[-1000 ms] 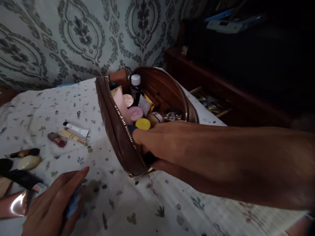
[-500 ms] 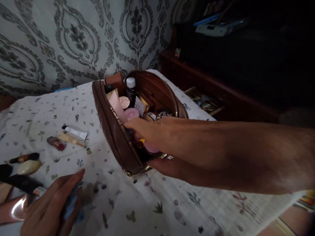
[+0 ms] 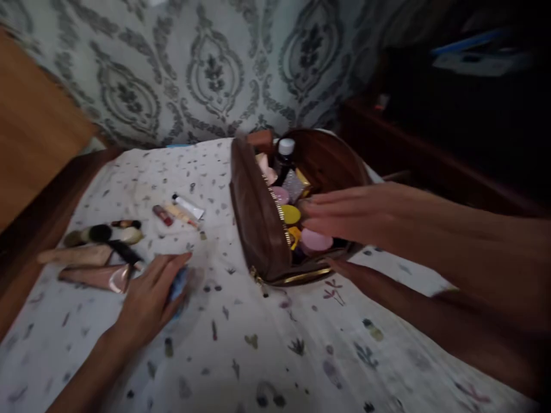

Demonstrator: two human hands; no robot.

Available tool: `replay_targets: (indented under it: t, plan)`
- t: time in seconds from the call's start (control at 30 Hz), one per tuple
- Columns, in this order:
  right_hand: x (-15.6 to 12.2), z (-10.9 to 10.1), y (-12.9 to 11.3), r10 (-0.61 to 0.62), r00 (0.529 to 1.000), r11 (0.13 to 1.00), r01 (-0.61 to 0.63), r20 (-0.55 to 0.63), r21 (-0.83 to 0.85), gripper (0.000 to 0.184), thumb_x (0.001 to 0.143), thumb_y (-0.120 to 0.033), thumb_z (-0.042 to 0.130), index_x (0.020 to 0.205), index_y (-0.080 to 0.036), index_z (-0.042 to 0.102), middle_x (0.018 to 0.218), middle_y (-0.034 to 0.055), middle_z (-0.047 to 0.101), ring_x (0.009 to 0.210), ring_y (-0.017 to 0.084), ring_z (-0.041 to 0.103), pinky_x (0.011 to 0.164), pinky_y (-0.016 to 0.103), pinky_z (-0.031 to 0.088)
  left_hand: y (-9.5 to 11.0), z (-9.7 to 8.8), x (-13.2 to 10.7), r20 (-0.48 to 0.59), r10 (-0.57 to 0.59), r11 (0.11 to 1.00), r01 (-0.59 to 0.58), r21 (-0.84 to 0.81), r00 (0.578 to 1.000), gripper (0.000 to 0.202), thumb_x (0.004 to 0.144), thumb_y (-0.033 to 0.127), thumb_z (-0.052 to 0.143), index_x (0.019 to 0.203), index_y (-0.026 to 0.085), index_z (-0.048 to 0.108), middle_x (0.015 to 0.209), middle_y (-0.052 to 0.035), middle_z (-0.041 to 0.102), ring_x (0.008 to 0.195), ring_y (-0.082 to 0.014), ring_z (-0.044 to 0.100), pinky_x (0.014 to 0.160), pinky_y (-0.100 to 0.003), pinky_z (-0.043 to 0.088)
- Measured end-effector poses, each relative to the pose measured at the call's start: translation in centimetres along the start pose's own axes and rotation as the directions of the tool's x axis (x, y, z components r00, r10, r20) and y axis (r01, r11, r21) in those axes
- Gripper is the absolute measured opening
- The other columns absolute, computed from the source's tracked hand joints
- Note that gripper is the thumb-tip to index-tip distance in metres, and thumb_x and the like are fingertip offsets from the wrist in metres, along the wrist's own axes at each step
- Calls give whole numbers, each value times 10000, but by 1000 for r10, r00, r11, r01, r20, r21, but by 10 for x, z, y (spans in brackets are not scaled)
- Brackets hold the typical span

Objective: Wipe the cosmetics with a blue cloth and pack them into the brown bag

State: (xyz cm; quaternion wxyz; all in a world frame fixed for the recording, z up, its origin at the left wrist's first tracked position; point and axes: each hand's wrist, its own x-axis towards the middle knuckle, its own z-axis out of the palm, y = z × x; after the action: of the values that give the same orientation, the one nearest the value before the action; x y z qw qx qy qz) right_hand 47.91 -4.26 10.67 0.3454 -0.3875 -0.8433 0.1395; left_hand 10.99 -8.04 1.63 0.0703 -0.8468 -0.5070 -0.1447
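My left hand [image 3: 148,292] is low over the cloth at left, its fingers and thumb around a light blue thing [image 3: 177,285], mostly hidden, whose kind I cannot make out. My right hand [image 3: 344,221] reaches over the opened brown toiletry bag [image 3: 260,221], fingers stretched out and thumb apart near the front rim; no held thing shows. Inside the bag are a dark bottle with a white cap [image 3: 286,150], a glittery silver box [image 3: 293,184], a yellow round lid [image 3: 290,214] and a pink round container [image 3: 316,240].
Left on the patterned cloth [image 3: 241,367] lie a pink tube [image 3: 92,276], a black-capped item [image 3: 124,252], a cream oval thing [image 3: 130,236], a small red tube [image 3: 162,215] and a white tube [image 3: 189,206]. A patterned wall is behind; dark furniture [image 3: 430,155] stands at right.
The view has swung left, so the bag sits further right. My right hand has drawn back out of the bag, baring the yellow lid. My left hand stays around the blue thing.
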Motion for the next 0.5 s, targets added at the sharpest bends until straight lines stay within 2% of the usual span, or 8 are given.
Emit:
replay_targets:
  t: [0.07,0.2,0.27,0.37,0.43,0.5]
  plan:
    - [-9,7,-1,-81,997,996,81,-5,-49,435,907,-252,644,1312,-412,642,1368,-23,641,1326,310,567,1148,448,505,2,3,-4,55,2,999,0,-49,998,412,962,272,514,1364,183,521,1203,-134,637,1088,-262,629,890,-366,558]
    - [-25,35,-7,-265,962,963,260,71,77,531,900,-176,602,1395,-369,579,1345,13,665,1251,291,631,1058,432,588,3,10,-18,117,-4,998,11,-60,993,388,971,300,552,1344,196,542,1321,-157,581,1225,-304,548,1013,-465,500]
    - [-27,53,-16,-284,951,953,267,123,141,503,911,-129,565,1376,-320,590,1311,41,684,1213,259,658,999,399,619,0,13,-29,111,-29,998,35,-52,993,369,974,250,528,1339,197,545,1317,-157,577,1207,-299,549,1006,-477,499]
    - [-22,82,-35,-300,935,937,252,191,242,345,942,-98,495,1191,-248,682,1178,76,728,1135,222,691,925,354,634,-7,14,-41,96,-71,997,73,-23,993,370,939,150,500,1302,185,563,1224,-142,606,1098,-271,582,944,-452,528]
    - [-15,99,-44,-303,917,926,220,259,306,283,953,-94,471,1048,-211,711,1073,89,740,1046,205,711,878,338,633,-16,10,-42,89,-99,995,97,29,991,382,899,93,482,1255,175,592,1139,-126,622,1031,-263,592,891,-430,544]
    - [-7,116,-50,-283,902,922,163,326,351,243,948,-104,490,985,-188,715,1017,94,739,987,203,713,855,345,620,-33,0,-36,61,-147,985,141,98,987,401,869,59,457,1225,162,612,1103,-123,622,1025,-271,588,876,-424,544]
